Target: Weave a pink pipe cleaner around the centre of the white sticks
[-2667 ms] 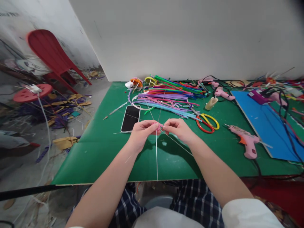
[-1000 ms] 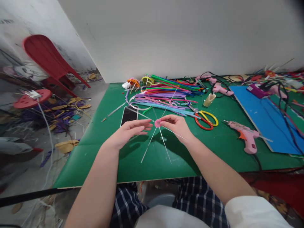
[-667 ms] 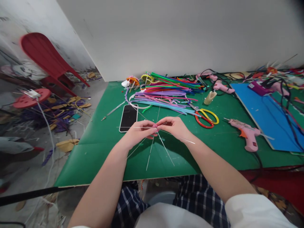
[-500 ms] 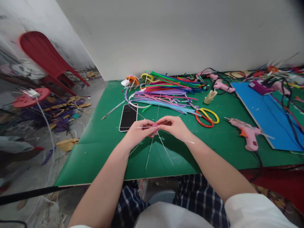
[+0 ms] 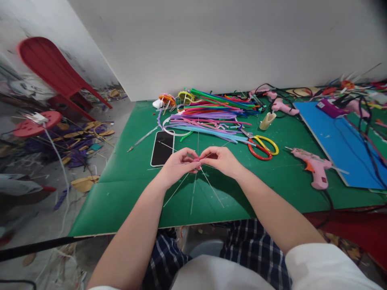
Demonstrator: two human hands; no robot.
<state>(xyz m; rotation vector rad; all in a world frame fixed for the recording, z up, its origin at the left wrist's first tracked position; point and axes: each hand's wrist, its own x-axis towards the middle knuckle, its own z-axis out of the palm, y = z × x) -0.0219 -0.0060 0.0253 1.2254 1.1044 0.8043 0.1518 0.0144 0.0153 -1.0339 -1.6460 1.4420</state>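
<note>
Thin pale sticks (image 5: 212,188) fan out like spokes from a small pink centre (image 5: 197,160), held above the green table. My left hand (image 5: 180,163) pinches this centre from the left, thumb and fingertips closed. From the right, my right hand (image 5: 219,160) closes its fingertips on the same pink piece. What the pink part is made of is too small to tell, and the fingers partly cover it. Just beyond my left hand lies a phone (image 5: 162,148) with a dark screen. Scissors (image 5: 263,146) with red and yellow handles rest past my right hand.
Coloured pipe cleaners (image 5: 208,121) are heaped at the back of the green table (image 5: 133,201). A pink glue gun (image 5: 311,163) lies at right, beside a blue board (image 5: 329,149). A red chair (image 5: 48,72) and a red stool (image 5: 38,124) stand left, amid floor scraps.
The spokes have turned a little around the pink centre, and their near ends sit slightly further right. Both hands stay pinched at the middle. The view has shifted slightly.
</note>
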